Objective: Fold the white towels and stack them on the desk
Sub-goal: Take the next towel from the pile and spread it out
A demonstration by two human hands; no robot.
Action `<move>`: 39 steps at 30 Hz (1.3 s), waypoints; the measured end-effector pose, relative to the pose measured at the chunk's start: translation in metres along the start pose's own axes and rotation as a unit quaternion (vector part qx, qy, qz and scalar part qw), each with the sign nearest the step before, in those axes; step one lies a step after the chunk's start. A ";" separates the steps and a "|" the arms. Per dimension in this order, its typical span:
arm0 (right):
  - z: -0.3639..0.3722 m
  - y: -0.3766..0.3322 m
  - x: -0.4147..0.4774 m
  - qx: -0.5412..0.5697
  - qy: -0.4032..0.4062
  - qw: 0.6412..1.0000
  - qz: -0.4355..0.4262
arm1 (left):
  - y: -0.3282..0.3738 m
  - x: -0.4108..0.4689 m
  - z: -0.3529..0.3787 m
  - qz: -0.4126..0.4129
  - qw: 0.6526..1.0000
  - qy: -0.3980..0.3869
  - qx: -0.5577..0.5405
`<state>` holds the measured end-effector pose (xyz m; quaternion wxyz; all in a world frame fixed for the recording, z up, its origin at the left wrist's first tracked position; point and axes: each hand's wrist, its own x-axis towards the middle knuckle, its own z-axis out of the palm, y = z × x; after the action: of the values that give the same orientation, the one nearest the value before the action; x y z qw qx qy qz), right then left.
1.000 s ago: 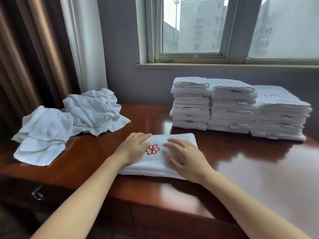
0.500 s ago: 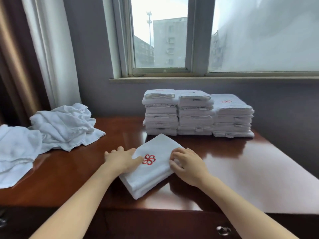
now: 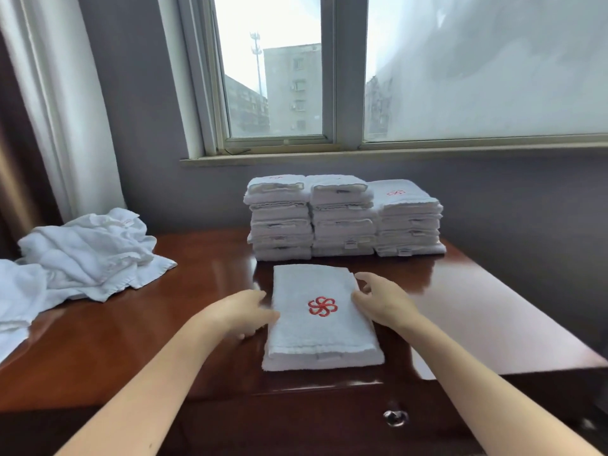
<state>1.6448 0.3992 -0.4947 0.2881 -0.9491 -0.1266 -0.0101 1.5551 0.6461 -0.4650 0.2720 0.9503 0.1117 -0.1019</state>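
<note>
Near the front edge of the table [image 3: 158,330] lies the folded towel [image 3: 320,319], red emblem up. Left hand [image 3: 245,312] and right hand [image 3: 383,302] press its long sides, each grip loosely open, fingers touching cloth without clasping. Behind stand three stacks of folded towels [image 3: 343,217]; unfolded towels [image 3: 82,258] lie heaped at left.

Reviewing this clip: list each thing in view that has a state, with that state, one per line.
folded towel: folded, flat on desk, logo up
left hand: at the towel's left edge
right hand: at the towel's right edge
towel stacks: three, side by side
unfolded towels: crumpled heap
window: shut
</note>
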 end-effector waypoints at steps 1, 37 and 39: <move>-0.004 0.000 0.000 0.037 -0.013 0.999 0.009 | 0.000 0.001 -0.001 0.010 1.000 -0.002 -0.027; -0.029 0.022 -0.023 0.417 -0.290 0.861 0.020 | -0.021 0.005 0.002 0.072 0.914 -0.122 -0.379; -0.028 0.022 -0.025 0.413 -0.280 0.866 0.011 | -0.019 0.001 0.004 0.086 0.916 -0.120 -0.374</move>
<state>1.6275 0.3598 -0.4854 0.6066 -0.7073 -0.1844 0.3127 1.5504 0.6599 -0.4785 0.6269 0.7656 0.0264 -0.1421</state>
